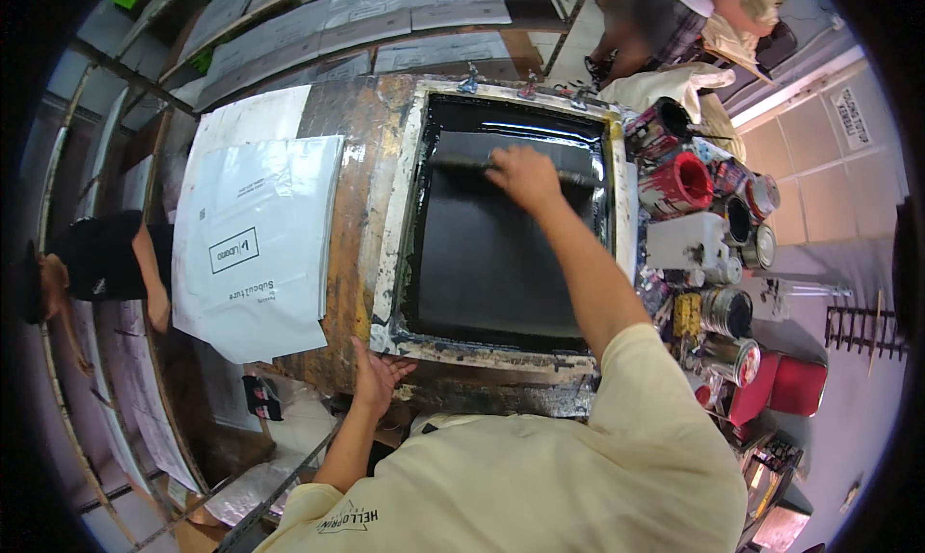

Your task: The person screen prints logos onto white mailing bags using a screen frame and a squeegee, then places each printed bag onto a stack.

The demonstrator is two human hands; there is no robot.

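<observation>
A screen printing frame (386, 264) with a worn, paint-stained white rim lies on the table in front of me, its mesh coated with dark ink (487, 274). My right hand (525, 177) reaches across it, fingers closed over a long dark squeegee (458, 166) that spans the far part of the mesh. Glossy black ink shows beyond the squeegee. At the frame's near left corner, my left hand (378, 375) has its fingers stretched out, palm up, by the rim; whether it touches the rim I cannot tell.
White printed plastic bags (255, 235) lie stacked left of the frame on the stained wooden table (349, 235). Ink cans, including a red one (676, 184), and a white jug (686, 242) crowd the right side. Racks (385, 18) hold more bags beyond. Other people stand at left and far right.
</observation>
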